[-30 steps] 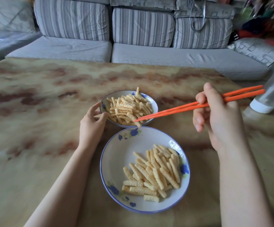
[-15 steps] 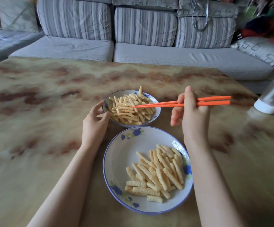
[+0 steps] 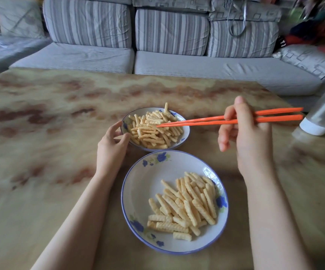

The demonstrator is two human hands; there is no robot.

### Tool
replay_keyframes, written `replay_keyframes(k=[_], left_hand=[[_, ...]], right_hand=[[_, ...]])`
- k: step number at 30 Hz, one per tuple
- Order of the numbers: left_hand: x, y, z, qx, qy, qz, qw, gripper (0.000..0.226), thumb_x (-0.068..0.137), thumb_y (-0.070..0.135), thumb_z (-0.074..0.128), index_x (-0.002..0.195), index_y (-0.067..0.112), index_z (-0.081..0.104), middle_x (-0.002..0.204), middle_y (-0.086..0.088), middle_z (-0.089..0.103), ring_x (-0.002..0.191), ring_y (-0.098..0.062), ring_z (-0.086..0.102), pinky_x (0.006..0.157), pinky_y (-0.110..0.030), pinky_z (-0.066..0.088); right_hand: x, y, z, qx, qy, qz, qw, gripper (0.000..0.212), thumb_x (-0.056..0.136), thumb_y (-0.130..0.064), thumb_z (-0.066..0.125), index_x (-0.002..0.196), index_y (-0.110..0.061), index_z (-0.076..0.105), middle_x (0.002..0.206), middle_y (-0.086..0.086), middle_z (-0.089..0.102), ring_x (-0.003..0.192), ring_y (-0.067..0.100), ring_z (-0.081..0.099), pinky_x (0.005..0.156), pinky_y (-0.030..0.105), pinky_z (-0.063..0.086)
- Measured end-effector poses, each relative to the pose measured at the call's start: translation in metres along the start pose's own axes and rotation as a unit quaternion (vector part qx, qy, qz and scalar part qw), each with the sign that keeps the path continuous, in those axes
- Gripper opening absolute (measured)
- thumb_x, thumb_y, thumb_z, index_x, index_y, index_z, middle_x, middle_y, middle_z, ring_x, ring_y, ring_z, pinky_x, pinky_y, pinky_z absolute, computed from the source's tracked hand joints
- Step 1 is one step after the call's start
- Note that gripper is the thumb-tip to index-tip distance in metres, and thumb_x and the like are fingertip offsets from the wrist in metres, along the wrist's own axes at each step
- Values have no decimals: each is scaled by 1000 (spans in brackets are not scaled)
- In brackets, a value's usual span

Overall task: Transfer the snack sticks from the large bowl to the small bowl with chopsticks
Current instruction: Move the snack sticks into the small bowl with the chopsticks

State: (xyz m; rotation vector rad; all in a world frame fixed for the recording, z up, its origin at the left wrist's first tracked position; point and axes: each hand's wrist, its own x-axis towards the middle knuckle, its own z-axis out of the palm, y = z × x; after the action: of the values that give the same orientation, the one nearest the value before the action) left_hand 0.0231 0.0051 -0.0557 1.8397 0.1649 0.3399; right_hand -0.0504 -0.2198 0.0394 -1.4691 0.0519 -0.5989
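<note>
— Where are the chopsticks (image 3: pixel 206 121)?
— Gripped in the right hand (image 3: pixel 249 131), past mid-length. They lie nearly level, left to right, with their tips pointing left over the sticks (image 3: pixel 153 133) heaped in the small bowl (image 3: pixel 185 131).
— And the left hand (image 3: pixel 112 147)?
— Thumb and fingers clasp that bowl's left rim. The large bowl (image 3: pixel 138 188), nearer the table's (image 3: pixel 41 191) front edge, holds more on its right side.

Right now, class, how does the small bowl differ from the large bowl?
The small bowl sits farther away; the large bowl is nearer and wider. Snack sticks heap across the small bowl but cover only the large bowl's right side. The left hand grips the small bowl's rim; no hand touches the large bowl. Both are white with blue rims and blue flowers.
</note>
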Motion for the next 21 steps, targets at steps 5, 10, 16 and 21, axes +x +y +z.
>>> replay_keyframes(k=[5, 10, 16, 21], left_hand=[[0, 0, 0, 1, -2, -1, 1000, 41, 89, 16, 57, 129, 26, 58, 101, 5, 66, 69, -8, 63, 72, -20, 47], [0, 0, 0, 3, -1, 0, 1000, 40, 90, 16, 57, 129, 26, 57, 101, 4, 66, 67, -7, 62, 71, -19, 47], [1, -1, 0, 5, 0, 4, 1000, 41, 90, 16, 57, 130, 26, 57, 104, 3, 67, 67, -5, 62, 74, -22, 49], [1, -1, 0, 13, 1, 8, 1000, 40, 90, 16, 57, 128, 27, 58, 100, 5, 66, 53, 6, 59, 63, -10, 46]], right_hand=[[-3, -18, -22, -40, -108, 16, 993, 42, 100, -29, 45, 60, -16, 50, 39, 5, 39, 27, 21, 32, 35, 20, 26], [-10, -28, -33, -108, -181, 51, 976, 42, 97, -35, 46, 61, -12, 49, 36, 6, 37, 27, 20, 30, 34, 17, 27], [-12, -32, -34, -120, -225, 76, 964, 40, 94, -36, 47, 63, -10, 48, 35, 7, 36, 26, 19, 30, 33, 16, 25], [-12, -25, -27, -126, -212, 85, 965, 40, 98, -33, 46, 65, -9, 47, 36, 5, 36, 27, 20, 30, 33, 18, 26]])
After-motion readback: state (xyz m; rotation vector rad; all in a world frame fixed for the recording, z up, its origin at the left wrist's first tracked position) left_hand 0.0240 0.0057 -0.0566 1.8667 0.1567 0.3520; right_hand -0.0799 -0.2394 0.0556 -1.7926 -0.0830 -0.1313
